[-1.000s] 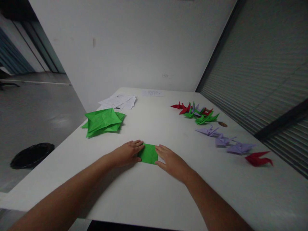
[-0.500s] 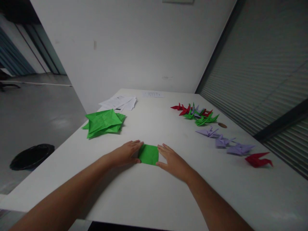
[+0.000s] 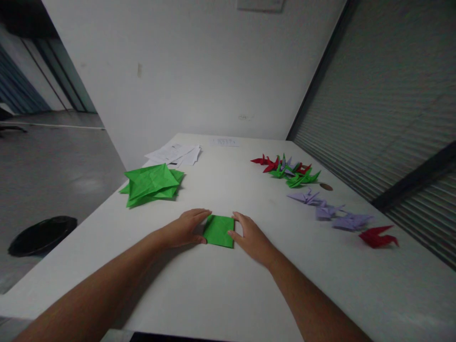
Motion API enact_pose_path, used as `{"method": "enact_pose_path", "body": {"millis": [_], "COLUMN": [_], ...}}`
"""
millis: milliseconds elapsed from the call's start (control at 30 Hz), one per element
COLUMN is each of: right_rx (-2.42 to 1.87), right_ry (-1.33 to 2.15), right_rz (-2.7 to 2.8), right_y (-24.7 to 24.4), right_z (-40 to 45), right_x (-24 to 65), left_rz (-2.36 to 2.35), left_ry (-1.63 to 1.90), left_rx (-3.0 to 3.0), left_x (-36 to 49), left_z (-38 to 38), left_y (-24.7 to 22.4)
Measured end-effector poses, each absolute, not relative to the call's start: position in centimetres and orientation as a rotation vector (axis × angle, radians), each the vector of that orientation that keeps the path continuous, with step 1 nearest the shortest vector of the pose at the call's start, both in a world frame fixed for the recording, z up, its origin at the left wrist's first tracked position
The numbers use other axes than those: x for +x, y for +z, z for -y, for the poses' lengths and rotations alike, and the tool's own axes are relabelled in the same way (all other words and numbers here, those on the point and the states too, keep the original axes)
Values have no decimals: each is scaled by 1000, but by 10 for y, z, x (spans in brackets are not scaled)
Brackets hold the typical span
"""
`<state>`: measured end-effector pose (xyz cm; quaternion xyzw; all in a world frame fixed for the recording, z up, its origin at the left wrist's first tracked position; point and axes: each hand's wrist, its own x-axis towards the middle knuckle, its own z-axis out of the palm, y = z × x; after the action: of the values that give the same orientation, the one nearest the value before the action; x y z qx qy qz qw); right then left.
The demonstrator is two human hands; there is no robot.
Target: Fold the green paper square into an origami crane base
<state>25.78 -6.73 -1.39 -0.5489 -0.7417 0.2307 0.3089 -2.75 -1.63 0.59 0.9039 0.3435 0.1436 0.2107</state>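
Now the R thumb's moved up from the lower-right corner onto the R edge of the green square (image 3: pixel 219 231), leaving that corner bare; prob. just a regrip mid-fold. Square's flat on the table (image 3: pixel 213 294), betw. both hands. L hand (image 3: pixel 185 228) is spread, thumb & fingertips at the L edge, not closed. R hand (image 3: pixel 254 240) has thumb on the R edge, fingertips by the top-R corner; can't tell if it's pinching.

Count: 1 green square; 1 green paper pile (image 3: pixel 153 183), sheets uncountable; 3 purple birds (image 3: pixel 352 221); 1 red bird (image 3: pixel 377 236) nearest; 1 mixed bird cluster (image 3: pixel 301 180) behind, too overlapped to count; 1 brown disc (image 3: pixel 326 187).
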Motion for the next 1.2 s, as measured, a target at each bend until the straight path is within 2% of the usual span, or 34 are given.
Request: {"method": "enact_pose_path", "body": {"millis": [333,700,867,1067,1133,1200], "right_rx": [-1267,-1133,-1131,-1197,-1276,-1335], "right_ry": [1014,1017,1136,1127,987,768], "right_rz": [1458,1299,1316,1515,1716,1902], "right_y": [-11,1,0,-2,-3,-3], "right_z": [58,62,63,64,65,66], "right_x": [251,253,252,258,260,260], "left_rz": [-1006,-888,-768,-885,-971,-810], "left_ry": [515,714,786,908,978,780], "left_rx": [2362,1668,1476,1807,2143,2516], "left_x": [-24,-9,-3,-6,-6,-4], "left_z": [18,25,26,29,34,40], "left_y": [1,6,4,9,17,25]}}
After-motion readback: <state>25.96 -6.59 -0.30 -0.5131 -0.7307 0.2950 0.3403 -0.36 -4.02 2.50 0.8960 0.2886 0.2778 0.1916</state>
